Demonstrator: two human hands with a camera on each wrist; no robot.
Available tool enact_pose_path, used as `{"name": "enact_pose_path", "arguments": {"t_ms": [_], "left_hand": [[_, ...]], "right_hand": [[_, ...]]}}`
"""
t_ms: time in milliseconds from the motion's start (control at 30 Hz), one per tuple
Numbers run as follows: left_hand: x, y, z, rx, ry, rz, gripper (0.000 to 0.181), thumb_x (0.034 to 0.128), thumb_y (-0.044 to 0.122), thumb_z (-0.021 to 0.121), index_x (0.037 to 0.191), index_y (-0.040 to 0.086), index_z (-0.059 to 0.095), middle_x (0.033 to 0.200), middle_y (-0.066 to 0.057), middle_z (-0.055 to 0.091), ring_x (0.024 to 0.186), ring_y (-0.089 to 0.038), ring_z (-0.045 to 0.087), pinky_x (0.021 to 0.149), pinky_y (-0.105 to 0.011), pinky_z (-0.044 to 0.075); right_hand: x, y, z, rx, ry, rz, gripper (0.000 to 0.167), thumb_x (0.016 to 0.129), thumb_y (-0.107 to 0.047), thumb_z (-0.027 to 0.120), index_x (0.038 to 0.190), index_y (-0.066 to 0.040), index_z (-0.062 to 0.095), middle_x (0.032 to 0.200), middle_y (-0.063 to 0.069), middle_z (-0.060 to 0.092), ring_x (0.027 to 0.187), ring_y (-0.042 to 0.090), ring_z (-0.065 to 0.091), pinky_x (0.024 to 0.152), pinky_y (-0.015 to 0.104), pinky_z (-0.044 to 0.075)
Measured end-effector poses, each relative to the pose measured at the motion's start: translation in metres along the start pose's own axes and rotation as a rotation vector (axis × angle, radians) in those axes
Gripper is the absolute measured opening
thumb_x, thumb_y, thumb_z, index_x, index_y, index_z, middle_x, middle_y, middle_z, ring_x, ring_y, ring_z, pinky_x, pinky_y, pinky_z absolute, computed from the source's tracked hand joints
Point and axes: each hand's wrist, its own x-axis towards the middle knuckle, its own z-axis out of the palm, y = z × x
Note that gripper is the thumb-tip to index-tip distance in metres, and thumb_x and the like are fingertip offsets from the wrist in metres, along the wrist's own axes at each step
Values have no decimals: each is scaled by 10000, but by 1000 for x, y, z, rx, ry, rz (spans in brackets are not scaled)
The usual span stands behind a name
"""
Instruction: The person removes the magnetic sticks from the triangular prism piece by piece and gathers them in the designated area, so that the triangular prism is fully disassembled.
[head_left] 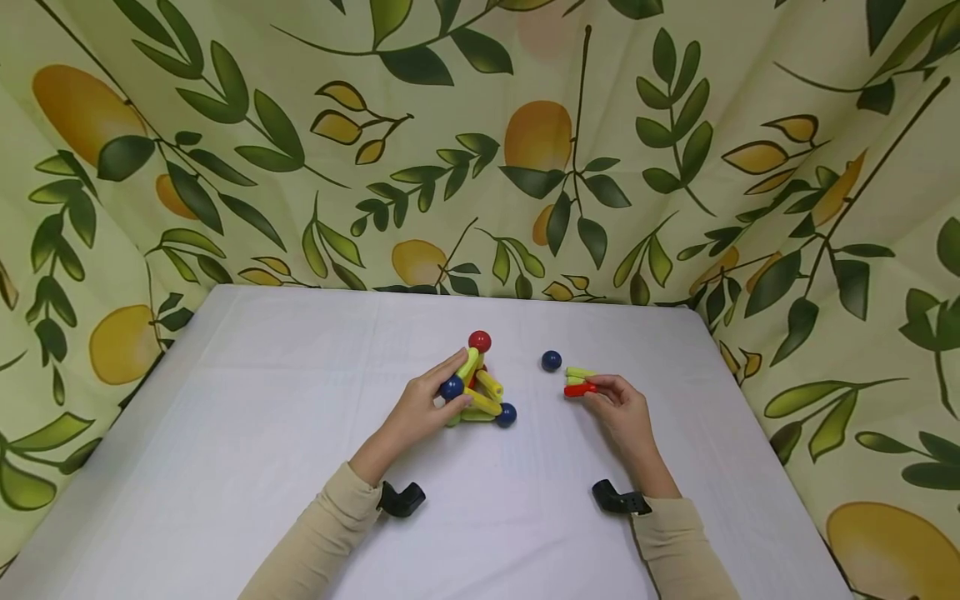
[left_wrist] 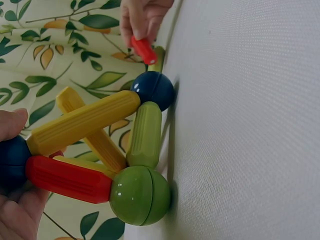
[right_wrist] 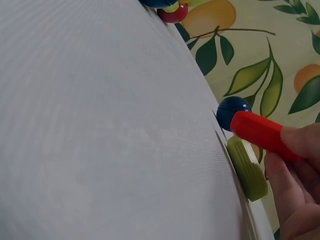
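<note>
Beige sleeves (head_left: pixel 315 533) lie nearest me as I watch remotely. The right grip (head_left: pixel 626 412) pinches a red stick (head_left: pixel 579 390) by its right end, over the surface (head_left: pixel 525 517); its long axis runs nearly left to right, free end aimed left, toward the ball-and-stick frame (head_left: pixel 482 402). I see the left grip (head_left: pixel 415 408) pinching that frame at a blue corner ball (head_left: pixel 452 387). Two green sticks (head_left: pixel 581 372) lie just beside the red one, a loose blue ball (head_left: pixel 551 360) farther off.

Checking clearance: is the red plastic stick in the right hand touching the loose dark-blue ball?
No, the head view shows the red stick apart from the dark-blue ball.
</note>
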Motion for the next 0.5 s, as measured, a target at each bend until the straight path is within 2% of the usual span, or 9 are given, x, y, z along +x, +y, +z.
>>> {"name": "enact_pose_path", "arguments": {"t_ms": [100,267,367,500], "left_hand": [[0,0,0,-5,-3,-4,643,867,170,695,1429,48,406,1480,-102,402,1344,-261,417,1061,-347,383],[0,0,0,-6,-3,-12,644,867,166,695,1430,49,405,1482,-100,398,1346,-260,413,1061,-347,382],[0,1,-1,-5,-3,-12,644,866,161,695,1429,46,404,1481,-106,400,1345,-265,414,1058,-350,385],[0,1,-1,-8,-4,-11,642,866,159,695,1427,42,406,1474,-133,406,1343,-272,416,1058,-354,385]], "right_hand": [[1,4,0,-66,18,0,306,847,-78,703,1117,26,604,1200,179,601,1023,-4,596,837,46,464],[1,7,0,-217,41,-1,274,861,-80,685,1120,-12,623,1190,172,634,1142,236,591,830,-6,411],[1,8,0,-287,58,3,266,864,-95,686,1116,-31,632,1188,152,638,1157,278,579,824,-2,412],[0,9,-1,-339,77,-11,252,863,-90,683,1102,-25,634,1172,151,618,1089,294,611,793,46,469]]}}
